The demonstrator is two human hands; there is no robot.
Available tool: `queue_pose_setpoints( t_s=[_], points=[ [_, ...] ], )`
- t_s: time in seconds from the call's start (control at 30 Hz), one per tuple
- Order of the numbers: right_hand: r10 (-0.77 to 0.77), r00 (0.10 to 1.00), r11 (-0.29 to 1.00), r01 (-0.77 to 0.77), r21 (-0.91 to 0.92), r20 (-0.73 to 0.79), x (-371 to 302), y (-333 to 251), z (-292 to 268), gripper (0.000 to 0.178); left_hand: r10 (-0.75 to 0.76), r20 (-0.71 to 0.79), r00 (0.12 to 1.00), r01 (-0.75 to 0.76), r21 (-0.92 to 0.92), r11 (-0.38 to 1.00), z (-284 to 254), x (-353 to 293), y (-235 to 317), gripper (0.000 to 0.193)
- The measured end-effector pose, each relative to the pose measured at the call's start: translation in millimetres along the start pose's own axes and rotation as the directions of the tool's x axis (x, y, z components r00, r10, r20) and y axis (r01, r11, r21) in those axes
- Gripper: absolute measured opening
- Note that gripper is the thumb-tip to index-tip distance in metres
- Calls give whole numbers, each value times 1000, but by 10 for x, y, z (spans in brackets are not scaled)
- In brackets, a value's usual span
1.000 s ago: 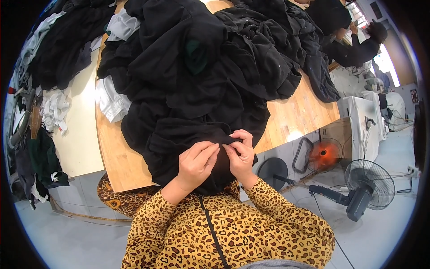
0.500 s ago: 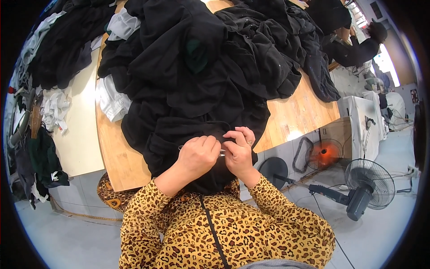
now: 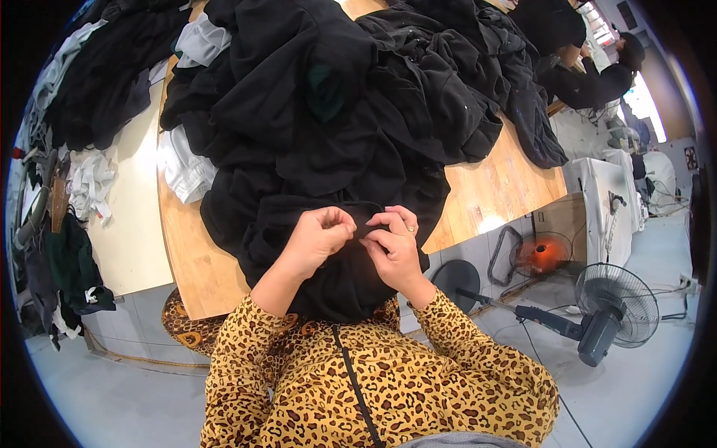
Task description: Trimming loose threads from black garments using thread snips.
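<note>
A large black garment (image 3: 328,142) lies heaped over the table edge and hangs down in front of me. My right hand (image 3: 396,252) pinches a fold of its black fabric between thumb and fingers; a ring shows on one finger. Just left of it, my left hand (image 3: 321,237) is raised a little off the cloth, its thumb and fingertips pressed together. Whatever that pinch holds, if anything, is too small to make out. A dark green patch (image 3: 326,91) shows among the black folds farther up.
More dark garments (image 3: 448,75) cover the wooden table (image 3: 497,198). White cloth (image 3: 187,164) lies at its left side. Green and black clothes (image 3: 71,257) hang far left. At right stand a grey fan (image 3: 616,306) and an orange-lit fan (image 3: 539,254); a person in black (image 3: 597,82) works beyond.
My left hand has drawn slightly up and left from my right hand, opening a gap between them. A small shiny thing seen between them earlier no longer shows.
</note>
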State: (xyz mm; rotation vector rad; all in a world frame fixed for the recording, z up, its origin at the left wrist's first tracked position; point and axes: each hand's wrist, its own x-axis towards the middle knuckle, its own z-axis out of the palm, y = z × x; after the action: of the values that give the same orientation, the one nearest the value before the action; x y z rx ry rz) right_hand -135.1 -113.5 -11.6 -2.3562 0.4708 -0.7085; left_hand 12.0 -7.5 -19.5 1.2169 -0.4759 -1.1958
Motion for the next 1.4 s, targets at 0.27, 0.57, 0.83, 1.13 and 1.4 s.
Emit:
queue_pose_setpoints(
  t_s=[0.27,0.57,0.83,1.13,1.4],
  points=[
    [113,993,970,-117,214,31,-51,114,13,8,169,-87,982,-152,176,973,142,-125,70,14],
    [41,997,983,-53,178,71,-54,90,-18,9,699,284,656,-573,791,215,239,-91,-29,17],
    [-16,990,978,-13,207,137,-48,118,-12,10,805,239,543,-544,830,121,221,-53,-262,20],
    [35,995,970,-57,235,97,-14,130,24,11,714,-215,666,-393,713,581,150,3,-167,7],
    [415,908,821,-348,452,-56,-93,141,151,10,367,-174,914,-279,386,879,-5,-260,243,62]
  ],
)
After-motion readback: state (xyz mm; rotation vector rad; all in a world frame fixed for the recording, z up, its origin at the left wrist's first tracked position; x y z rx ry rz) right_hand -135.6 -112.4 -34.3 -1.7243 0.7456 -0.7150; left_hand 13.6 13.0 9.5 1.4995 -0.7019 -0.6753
